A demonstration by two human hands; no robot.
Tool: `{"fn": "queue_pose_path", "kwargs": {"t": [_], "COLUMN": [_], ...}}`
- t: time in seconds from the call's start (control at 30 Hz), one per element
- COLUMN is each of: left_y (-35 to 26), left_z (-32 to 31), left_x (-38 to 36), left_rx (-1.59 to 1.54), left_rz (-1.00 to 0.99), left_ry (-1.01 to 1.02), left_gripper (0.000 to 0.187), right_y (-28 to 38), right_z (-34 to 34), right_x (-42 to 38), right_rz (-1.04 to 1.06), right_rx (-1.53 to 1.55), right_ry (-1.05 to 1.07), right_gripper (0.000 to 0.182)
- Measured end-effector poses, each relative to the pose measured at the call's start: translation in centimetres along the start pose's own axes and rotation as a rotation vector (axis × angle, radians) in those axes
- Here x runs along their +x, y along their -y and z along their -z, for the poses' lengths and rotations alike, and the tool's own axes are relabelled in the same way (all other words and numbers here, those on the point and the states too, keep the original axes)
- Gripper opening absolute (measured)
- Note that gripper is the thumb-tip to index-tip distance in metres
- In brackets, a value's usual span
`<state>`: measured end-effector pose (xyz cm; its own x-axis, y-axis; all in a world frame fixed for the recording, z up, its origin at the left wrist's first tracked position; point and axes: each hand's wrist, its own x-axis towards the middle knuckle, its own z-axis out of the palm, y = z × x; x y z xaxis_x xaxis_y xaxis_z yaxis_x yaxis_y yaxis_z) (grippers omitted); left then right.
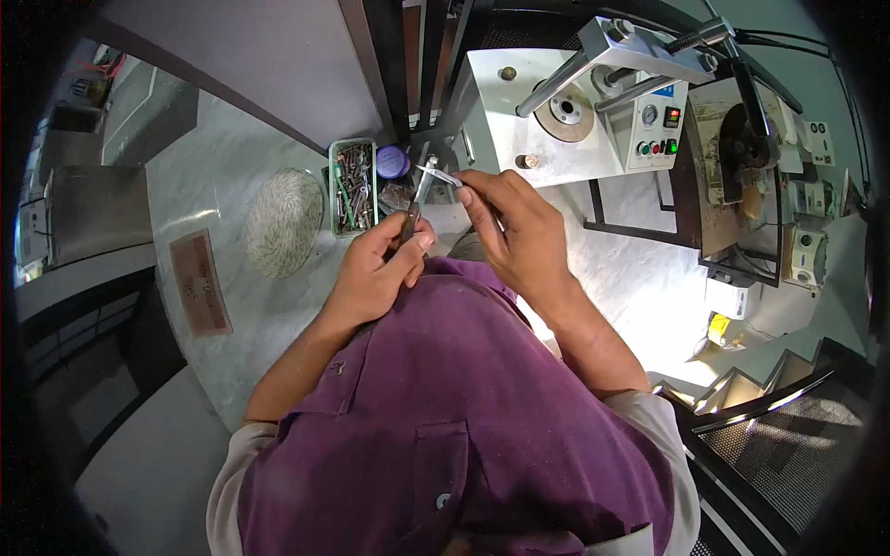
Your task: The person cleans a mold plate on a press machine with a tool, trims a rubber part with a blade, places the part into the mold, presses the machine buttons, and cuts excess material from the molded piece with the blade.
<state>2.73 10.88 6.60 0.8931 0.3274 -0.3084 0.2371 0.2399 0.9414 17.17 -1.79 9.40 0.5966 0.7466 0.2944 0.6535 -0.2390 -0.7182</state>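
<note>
My left hand [378,269] is closed on a slim, upright metal tool [418,196] with a dark lower part. The fingers of my right hand [521,222] pinch a short, shiny metal piece [443,175], and its far end meets or crosses the top of the slim tool. At this size I cannot make out the exact kind of either thing. Both hands are close together in front of my purple apron [445,361]. Just beyond my left hand stands a pale green tray [375,176] full of small tools and metal parts, beside a purple round lid [392,162].
A white machine [501,102] with a round plate, metal posts and a button panel stands ahead to the right. On the floor to the left are a round woven mat [285,222] and a brown flat panel [200,283]. A perforated black chair [788,463] is at lower right.
</note>
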Motion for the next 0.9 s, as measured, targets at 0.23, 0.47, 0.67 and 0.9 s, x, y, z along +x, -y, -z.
{"fn": "queue_pose_path", "kwargs": {"t": [0.23,0.47,0.67,0.9], "left_y": [0.7,0.5,0.4,0.4], "left_z": [0.1,0.2,0.3,0.2], "left_x": [-0.1,-0.4,-0.3,-0.2], "left_rx": [0.172,0.062,0.082,0.170], "left_rz": [-0.063,0.026,0.050,0.036], "left_ry": [-0.048,-0.009,0.016,-0.002], "left_gripper": [0.023,0.028,0.029,0.029], "right_y": [-0.9,-0.8,-1.9,-1.7], "right_z": [0.2,0.5,1.0,1.2], "right_x": [-0.3,-0.9,-0.2,-0.9], "right_rz": [-0.009,0.022,-0.084,-0.064], "right_rx": [-0.181,-0.176,-0.278,-0.190], "right_ry": [0.024,0.036,-0.073,-0.021], "right_gripper": [0.016,0.015,0.015,0.014]}}
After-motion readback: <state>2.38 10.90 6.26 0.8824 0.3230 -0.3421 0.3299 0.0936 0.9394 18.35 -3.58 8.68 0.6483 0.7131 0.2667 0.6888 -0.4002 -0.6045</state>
